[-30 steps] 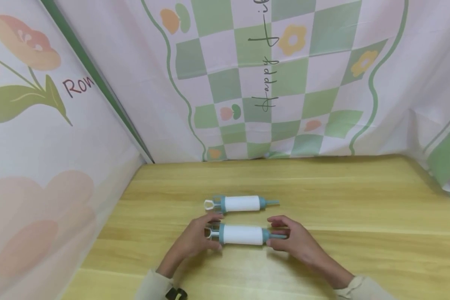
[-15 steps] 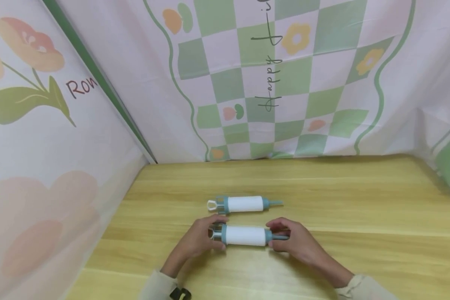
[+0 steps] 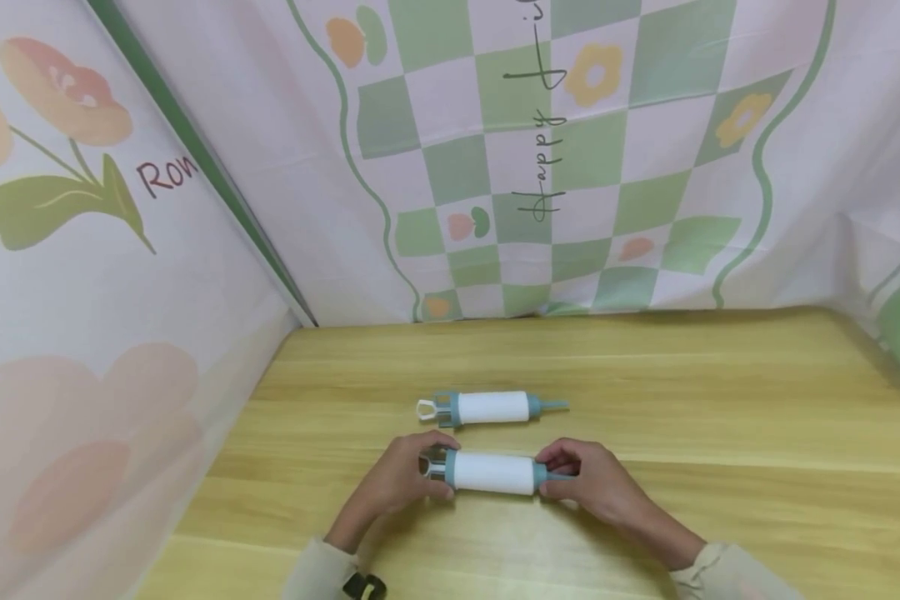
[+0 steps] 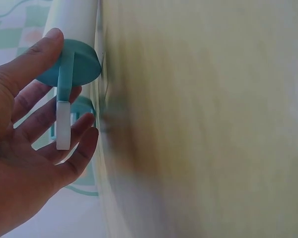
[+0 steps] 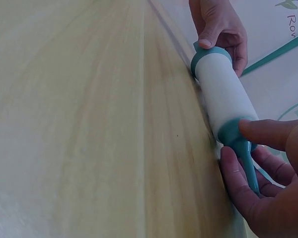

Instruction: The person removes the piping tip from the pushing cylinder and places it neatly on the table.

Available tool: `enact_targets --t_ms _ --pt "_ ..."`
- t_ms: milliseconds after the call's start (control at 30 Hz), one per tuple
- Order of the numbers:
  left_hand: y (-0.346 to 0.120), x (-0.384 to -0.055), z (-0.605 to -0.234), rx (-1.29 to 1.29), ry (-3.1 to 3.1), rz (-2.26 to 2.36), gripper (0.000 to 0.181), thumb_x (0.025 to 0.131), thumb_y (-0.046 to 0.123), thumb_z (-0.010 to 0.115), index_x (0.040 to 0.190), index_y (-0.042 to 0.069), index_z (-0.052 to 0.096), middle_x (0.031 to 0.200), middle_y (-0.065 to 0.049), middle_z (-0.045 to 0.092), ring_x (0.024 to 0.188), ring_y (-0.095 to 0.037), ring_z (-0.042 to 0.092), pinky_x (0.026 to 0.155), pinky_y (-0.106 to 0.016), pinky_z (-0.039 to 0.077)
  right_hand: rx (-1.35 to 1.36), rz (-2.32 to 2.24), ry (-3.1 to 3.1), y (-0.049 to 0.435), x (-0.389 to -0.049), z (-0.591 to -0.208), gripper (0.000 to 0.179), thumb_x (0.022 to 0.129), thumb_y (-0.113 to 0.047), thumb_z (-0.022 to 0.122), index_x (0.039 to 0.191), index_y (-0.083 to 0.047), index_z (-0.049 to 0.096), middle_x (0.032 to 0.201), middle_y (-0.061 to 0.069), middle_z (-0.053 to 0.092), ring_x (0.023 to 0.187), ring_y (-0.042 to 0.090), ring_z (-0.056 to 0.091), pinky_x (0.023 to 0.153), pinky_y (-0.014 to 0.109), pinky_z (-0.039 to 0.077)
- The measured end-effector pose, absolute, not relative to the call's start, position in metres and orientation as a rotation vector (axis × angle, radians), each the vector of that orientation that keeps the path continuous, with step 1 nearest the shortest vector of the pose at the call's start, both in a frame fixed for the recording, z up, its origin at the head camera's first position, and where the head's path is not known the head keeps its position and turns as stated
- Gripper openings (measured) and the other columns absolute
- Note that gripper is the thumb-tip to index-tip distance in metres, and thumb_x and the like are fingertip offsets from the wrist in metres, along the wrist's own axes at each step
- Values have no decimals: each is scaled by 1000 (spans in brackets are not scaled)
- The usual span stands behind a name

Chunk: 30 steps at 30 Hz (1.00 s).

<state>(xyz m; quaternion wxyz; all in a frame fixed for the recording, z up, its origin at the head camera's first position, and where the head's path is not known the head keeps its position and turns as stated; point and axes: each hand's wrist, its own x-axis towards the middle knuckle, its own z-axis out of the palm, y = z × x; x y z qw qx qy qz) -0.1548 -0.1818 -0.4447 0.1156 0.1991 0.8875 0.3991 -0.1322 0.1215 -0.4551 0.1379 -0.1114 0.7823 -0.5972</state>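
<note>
A large plastic syringe (image 3: 493,472), white in the barrel with teal ends, lies crosswise on the table between both hands. My left hand (image 3: 403,477) grips its plunger end, the thumb on the near side of the teal collar. In the left wrist view the pale plunger handle (image 4: 63,125) sticks out between thumb and fingers. At the other end my right hand (image 3: 594,482) pinches the teal cap. The right wrist view has the thumb on that cap and the fingers around the thin nozzle (image 5: 249,169). Some fingertips on the far side are hidden.
A second syringe (image 3: 493,407) of the same look lies parallel, just behind the first. The wood-grain table (image 3: 682,392) meets a checkered curtain (image 3: 525,167) at the back and a flowered one (image 3: 120,333) on the left.
My fingers have closed in on both ends of the near syringe. The whole view has shifted slightly; the far syringe has stayed in place on the table.
</note>
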Motion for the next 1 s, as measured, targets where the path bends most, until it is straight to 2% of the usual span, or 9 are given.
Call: enact_targets --t_ms 100,333,467,633,767,1000 --pt "-182 -154 -444 593 2597 1162 55 71 13 90 121 19 67 119 3 67 106 -18 62 89 -36 52 -330 -1726 2259 122 -132 -456 32 82 -3 79 110 4 66 97 9 67 90 24 63 74 30 54" --pt "-184 -153 -441 610 2589 1184 55 70 13 90 120 19 68 117 6 67 107 -18 62 90 -38 52 -342 -1725 2288 124 -131 -453 33 82 -7 79 112 0 67 104 9 67 101 27 63 87 42 52" --pt "-184 -153 -439 636 2598 1201 55 70 13 91 119 19 69 118 3 68 104 -17 62 87 -35 53 -328 -1717 2303 124 -132 -452 33 82 -11 80 111 -2 68 105 8 67 103 27 62 88 41 50" --pt "-185 -153 -438 660 2528 1316 53 72 13 89 121 16 68 116 -1 68 102 -18 64 85 -33 54 -294 -1772 2260 126 -130 -450 34 82 -11 80 113 -1 67 109 11 67 105 29 62 86 38 53" --pt "-186 -154 -437 631 2450 1436 54 73 12 89 123 13 68 115 -2 67 101 -19 64 88 -35 53 -279 -1832 2192 128 -128 -449 36 84 -10 79 116 1 66 112 14 66 102 29 63 79 36 57" --pt "-186 -156 -436 626 2328 1594 54 75 9 86 124 2 66 115 -9 65 100 -25 62 86 -38 53 -278 -1857 2176 133 -127 -444 38 85 -12 78 119 0 66 113 14 66 96 26 65 77 37 56"
